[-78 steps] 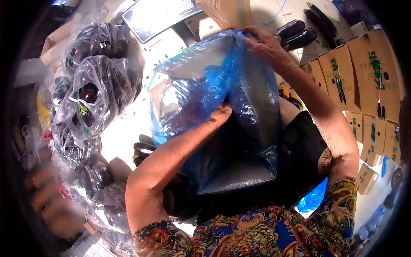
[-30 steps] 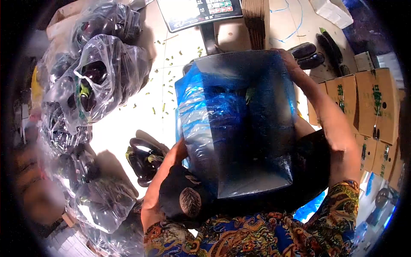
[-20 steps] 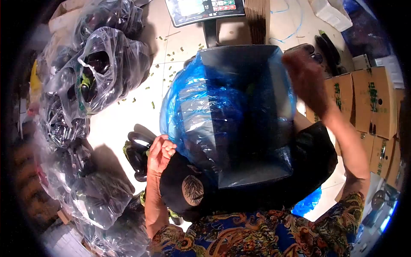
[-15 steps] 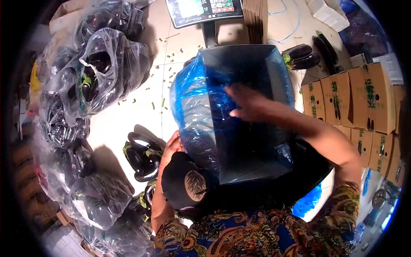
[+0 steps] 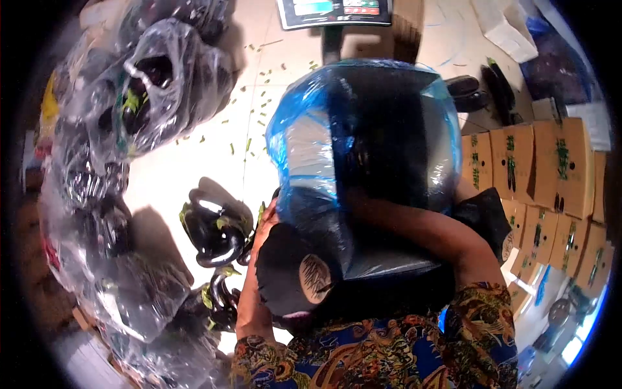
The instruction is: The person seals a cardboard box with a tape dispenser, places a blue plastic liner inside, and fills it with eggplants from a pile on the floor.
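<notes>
A box with a dark interior (image 5: 382,155), lined with a blue plastic bag (image 5: 295,129), stands between my black-clad knees. The bag's plastic is folded outward over the rim and bulges around the sides. My right hand (image 5: 360,205) reaches down into the box near its left inner wall; shadow hides its fingers. At the outer left side of the box, my left hand (image 5: 266,219) rests with its visible fingers stretched along the plastic. Several shiny eggplants (image 5: 215,223) lie on the floor left of this hand, and more eggplants (image 5: 223,298) lie beside my left forearm.
Clear bags of eggplants (image 5: 175,91) line the left side. A digital scale (image 5: 337,13) stands ahead, with green stem bits (image 5: 249,144) scattered on the floor. Cardboard boxes (image 5: 560,162) are stacked at right. Loose long eggplants (image 5: 497,87) and a white foam box (image 5: 505,29) lie at far right.
My right hand has moved down and toward me, deeper into the box. The lined box appears slightly farther right and rounder in outline. My left hand stays at its left side.
</notes>
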The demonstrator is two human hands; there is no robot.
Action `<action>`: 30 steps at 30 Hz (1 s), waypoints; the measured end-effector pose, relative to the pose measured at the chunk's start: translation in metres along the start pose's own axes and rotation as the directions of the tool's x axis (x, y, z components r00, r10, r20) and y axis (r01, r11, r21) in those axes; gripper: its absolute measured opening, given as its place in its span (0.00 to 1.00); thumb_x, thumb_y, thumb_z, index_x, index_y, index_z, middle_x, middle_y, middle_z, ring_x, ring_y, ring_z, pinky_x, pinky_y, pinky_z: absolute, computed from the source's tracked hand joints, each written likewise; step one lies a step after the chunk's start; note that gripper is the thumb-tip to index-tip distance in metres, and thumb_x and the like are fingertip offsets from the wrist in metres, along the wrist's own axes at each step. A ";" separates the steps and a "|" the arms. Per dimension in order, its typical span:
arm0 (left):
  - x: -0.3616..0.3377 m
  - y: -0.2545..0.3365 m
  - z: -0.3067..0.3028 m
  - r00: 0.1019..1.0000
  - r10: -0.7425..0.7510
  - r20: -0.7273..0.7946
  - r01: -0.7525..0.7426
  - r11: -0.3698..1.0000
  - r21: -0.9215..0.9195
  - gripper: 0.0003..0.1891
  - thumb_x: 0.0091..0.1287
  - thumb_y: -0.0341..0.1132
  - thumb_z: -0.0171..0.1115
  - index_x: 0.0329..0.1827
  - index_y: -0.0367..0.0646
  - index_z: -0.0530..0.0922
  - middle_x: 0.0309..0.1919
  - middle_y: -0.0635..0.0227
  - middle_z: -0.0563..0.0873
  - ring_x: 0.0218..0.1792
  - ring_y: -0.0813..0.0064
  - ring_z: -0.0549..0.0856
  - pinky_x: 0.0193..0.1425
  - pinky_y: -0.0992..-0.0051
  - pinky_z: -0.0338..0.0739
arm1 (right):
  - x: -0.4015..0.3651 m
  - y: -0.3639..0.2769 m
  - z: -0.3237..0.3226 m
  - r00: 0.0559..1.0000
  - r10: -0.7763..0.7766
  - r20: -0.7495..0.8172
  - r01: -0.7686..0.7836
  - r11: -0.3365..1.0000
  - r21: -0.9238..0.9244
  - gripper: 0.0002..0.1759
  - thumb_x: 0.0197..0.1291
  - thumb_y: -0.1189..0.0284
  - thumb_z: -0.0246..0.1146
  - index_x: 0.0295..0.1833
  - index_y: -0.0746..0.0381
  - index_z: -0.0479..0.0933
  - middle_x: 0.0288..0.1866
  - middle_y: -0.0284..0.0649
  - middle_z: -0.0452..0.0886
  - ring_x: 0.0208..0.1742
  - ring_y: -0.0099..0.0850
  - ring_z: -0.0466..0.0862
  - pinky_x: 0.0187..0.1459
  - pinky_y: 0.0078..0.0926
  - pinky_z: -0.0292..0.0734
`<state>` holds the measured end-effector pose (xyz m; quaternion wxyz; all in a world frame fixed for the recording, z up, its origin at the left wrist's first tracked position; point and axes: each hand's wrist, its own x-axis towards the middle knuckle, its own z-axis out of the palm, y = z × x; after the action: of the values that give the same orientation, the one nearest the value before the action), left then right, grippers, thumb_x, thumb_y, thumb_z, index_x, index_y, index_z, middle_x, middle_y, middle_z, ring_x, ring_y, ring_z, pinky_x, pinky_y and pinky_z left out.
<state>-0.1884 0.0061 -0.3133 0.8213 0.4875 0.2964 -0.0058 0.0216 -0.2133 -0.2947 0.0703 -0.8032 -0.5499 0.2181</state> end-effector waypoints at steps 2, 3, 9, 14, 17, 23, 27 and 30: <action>-0.009 -0.001 -0.012 1.000 -0.026 -0.011 0.025 0.998 -0.062 0.23 0.68 0.35 0.62 0.65 0.40 0.71 0.49 0.60 0.83 0.48 0.69 0.83 0.57 0.72 0.76 | -0.001 -0.007 -0.003 0.999 -0.025 0.040 0.026 1.000 -0.011 0.21 0.67 0.70 0.49 0.62 0.64 0.72 0.65 0.47 0.72 0.68 0.41 0.68 0.71 0.38 0.56; -0.024 0.001 -0.023 0.997 -0.072 -0.021 0.068 0.987 -0.142 0.23 0.68 0.35 0.63 0.64 0.40 0.72 0.50 0.60 0.83 0.48 0.69 0.83 0.58 0.72 0.75 | -0.004 -0.009 -0.001 0.998 -0.035 0.054 0.035 0.999 -0.007 0.21 0.67 0.70 0.49 0.62 0.64 0.72 0.65 0.47 0.72 0.68 0.41 0.68 0.71 0.38 0.56; -0.154 -0.007 -0.072 0.892 -0.216 -0.398 0.151 0.970 -0.189 0.23 0.67 0.40 0.61 0.63 0.43 0.72 0.46 0.64 0.83 0.46 0.74 0.82 0.51 0.75 0.77 | -0.047 0.000 -0.004 0.983 -0.094 0.160 0.106 0.992 -0.066 0.20 0.66 0.70 0.49 0.61 0.64 0.73 0.65 0.47 0.72 0.67 0.42 0.68 0.70 0.39 0.57; -0.278 -0.059 -0.117 0.614 -0.212 -0.760 0.025 0.968 -0.250 0.17 0.67 0.35 0.59 0.56 0.36 0.75 0.32 0.65 0.83 0.32 0.76 0.81 0.37 0.76 0.76 | -0.060 0.005 -0.010 0.957 -0.120 0.264 0.155 0.981 -0.114 0.20 0.66 0.70 0.49 0.61 0.64 0.73 0.65 0.48 0.72 0.67 0.43 0.67 0.69 0.39 0.57; -0.338 -0.113 -0.117 0.538 -0.392 -0.746 0.245 0.920 -0.307 0.15 0.66 0.34 0.60 0.52 0.37 0.76 0.30 0.66 0.82 0.31 0.76 0.81 0.35 0.76 0.77 | -0.065 0.009 -0.022 0.943 -0.117 0.311 0.165 0.977 -0.133 0.20 0.66 0.70 0.50 0.61 0.64 0.73 0.65 0.48 0.72 0.67 0.43 0.67 0.69 0.39 0.58; -0.367 -0.194 -0.061 0.425 -0.387 -0.818 0.621 0.782 -0.048 0.09 0.64 0.33 0.62 0.46 0.43 0.80 0.33 0.67 0.84 0.35 0.76 0.83 0.38 0.75 0.78 | -0.063 0.028 -0.057 0.901 -0.074 0.427 0.162 0.972 -0.173 0.20 0.65 0.70 0.50 0.60 0.64 0.73 0.65 0.48 0.72 0.67 0.44 0.67 0.68 0.39 0.58; -0.309 -0.178 -0.042 0.616 -0.101 -0.781 0.523 0.794 0.310 0.20 0.62 0.40 0.66 0.53 0.38 0.77 0.44 0.57 0.85 0.44 0.65 0.85 0.48 0.70 0.79 | -0.055 0.036 -0.091 0.861 0.001 0.509 0.114 0.974 -0.194 0.20 0.65 0.70 0.50 0.60 0.64 0.73 0.64 0.49 0.72 0.66 0.45 0.67 0.68 0.39 0.59; -0.234 -0.152 -0.028 0.743 -0.043 -0.668 0.286 0.922 0.259 0.36 0.58 0.48 0.71 0.63 0.34 0.69 0.53 0.49 0.80 0.54 0.58 0.82 0.54 0.66 0.78 | -0.056 0.032 -0.109 0.843 0.048 0.537 0.087 0.970 -0.225 0.20 0.65 0.70 0.51 0.60 0.64 0.73 0.64 0.49 0.72 0.66 0.45 0.67 0.67 0.39 0.59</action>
<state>-0.4408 -0.1164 -0.3292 0.5644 0.5664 0.5994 0.0381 0.0792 -0.2628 -0.1934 -0.1823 -0.7065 -0.5779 0.3656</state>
